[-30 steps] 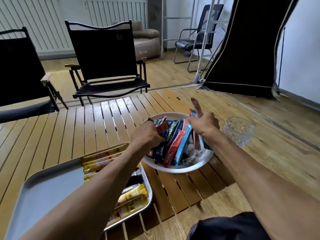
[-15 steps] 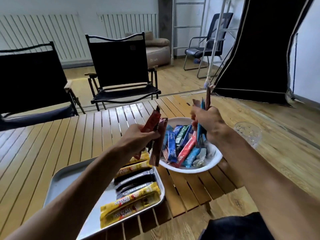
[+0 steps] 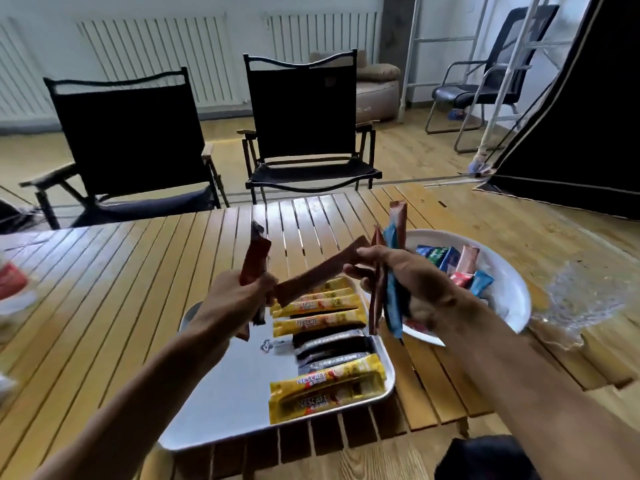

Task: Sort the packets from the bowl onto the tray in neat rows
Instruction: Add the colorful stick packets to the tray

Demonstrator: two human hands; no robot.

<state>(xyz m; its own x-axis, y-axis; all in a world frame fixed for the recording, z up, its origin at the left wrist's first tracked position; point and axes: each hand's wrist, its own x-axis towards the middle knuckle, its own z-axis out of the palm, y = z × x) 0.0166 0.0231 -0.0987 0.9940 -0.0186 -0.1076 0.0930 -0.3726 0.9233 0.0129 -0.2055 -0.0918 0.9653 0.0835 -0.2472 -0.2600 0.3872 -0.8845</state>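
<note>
Currently, head view. Left grip: fingers curled round upright red-brown packets. Right grip: clutches a brown-and-blue bunch, fingertips pinching a brown packet that reaches across to the left grip. Bowl, at 2 o'clock from the tray, holds more packets. Yellow and black rows fill the tray's 3 o'clock side. Advice: hand over singly, lay parallel at 9 o'clock, ends flush.

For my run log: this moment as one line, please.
left hand: grips red packet | right hand: grips mixed packets | tray: rows begun
</note>
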